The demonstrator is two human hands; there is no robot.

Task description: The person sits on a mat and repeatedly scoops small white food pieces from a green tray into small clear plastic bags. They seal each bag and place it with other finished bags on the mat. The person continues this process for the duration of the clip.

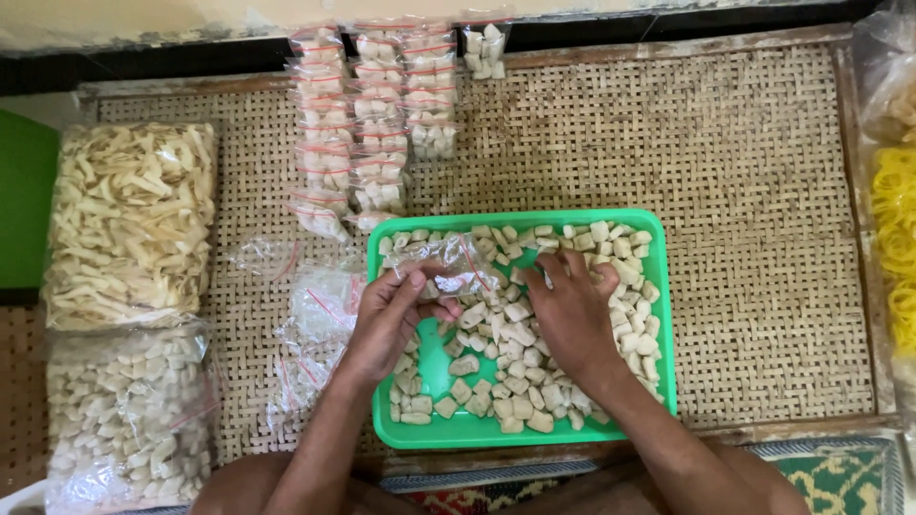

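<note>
small clear bag | crumpled, held | over green tray

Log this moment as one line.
left hand: holds small clear bag | right hand: on snack pieces | green tray

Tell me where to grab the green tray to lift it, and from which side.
Take the green tray by its two short rims, left and right, one hand per side. The raised lip there gives a grip, and both sides lie bare on the woven mat. The left hand, holding a small bag, and the right hand sit over the middle.
</note>
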